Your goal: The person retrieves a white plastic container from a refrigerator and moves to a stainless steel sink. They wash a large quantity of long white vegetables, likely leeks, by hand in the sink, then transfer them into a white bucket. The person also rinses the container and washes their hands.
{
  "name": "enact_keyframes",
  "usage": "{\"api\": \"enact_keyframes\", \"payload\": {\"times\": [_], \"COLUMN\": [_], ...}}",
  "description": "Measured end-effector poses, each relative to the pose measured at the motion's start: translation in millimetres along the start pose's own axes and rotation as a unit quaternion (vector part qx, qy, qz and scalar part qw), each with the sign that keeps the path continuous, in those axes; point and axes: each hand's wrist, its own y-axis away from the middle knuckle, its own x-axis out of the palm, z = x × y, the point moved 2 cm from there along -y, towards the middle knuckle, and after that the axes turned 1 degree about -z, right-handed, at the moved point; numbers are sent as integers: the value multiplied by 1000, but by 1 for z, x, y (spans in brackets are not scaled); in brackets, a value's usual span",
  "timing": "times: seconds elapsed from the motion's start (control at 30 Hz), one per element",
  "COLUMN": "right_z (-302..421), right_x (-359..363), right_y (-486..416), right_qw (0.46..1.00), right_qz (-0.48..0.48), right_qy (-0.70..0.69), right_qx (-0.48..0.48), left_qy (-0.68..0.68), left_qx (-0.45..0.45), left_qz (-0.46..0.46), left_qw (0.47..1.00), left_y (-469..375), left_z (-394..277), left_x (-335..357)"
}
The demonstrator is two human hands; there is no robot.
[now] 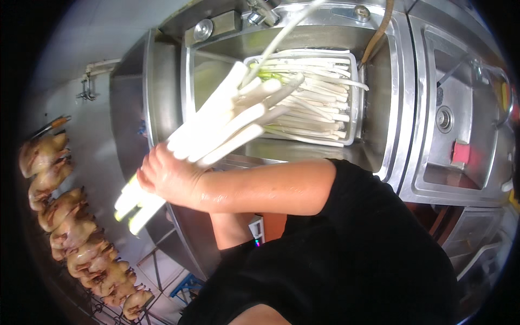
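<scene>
My right hand (172, 176) grips a thick bundle of trimmed white scallion stalks (219, 122). My right arm reaches across in front of my body to the left. The bundle slants over the front left of a stainless steel sink (378, 105), its pale green cut ends below my hand. One long, thin stalk stretches beyond the others toward the tap. Under the bundle, a light plastic tub (354, 122) in the sink holds many more stalks (321, 97), apparently in water. My left forearm (231, 229) passes behind the right one, and my left hand is hidden.
A tap (262, 14) and a brown hose (378, 34) are at the sink's back. On the right, a second sink (443, 162) holds a pink sponge (461, 152). Plucked poultry (73, 227) hang in a row at left. A blue crate (187, 286) stands on the floor.
</scene>
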Motion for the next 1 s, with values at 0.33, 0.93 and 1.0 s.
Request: {"api": "enact_keyframes", "payload": {"times": [0.33, 0.93, 1.0], "right_z": [39, 1, -4], "right_x": [-22, -175, -230], "right_y": [-5, 58, 74], "right_qw": [996, 968, 958], "right_qz": [-82, -166, -193], "right_qy": [26, 168, 182], "right_qx": [20, 88, 108], "left_qy": [-68, -17, -9], "left_qx": [32, 55, 37], "left_qz": [25, 268, 315], "left_qw": [997, 962, 948], "left_y": [-10, 2, 14], "left_z": [-15, 21, 39], "left_x": [16, 173, 218]}}
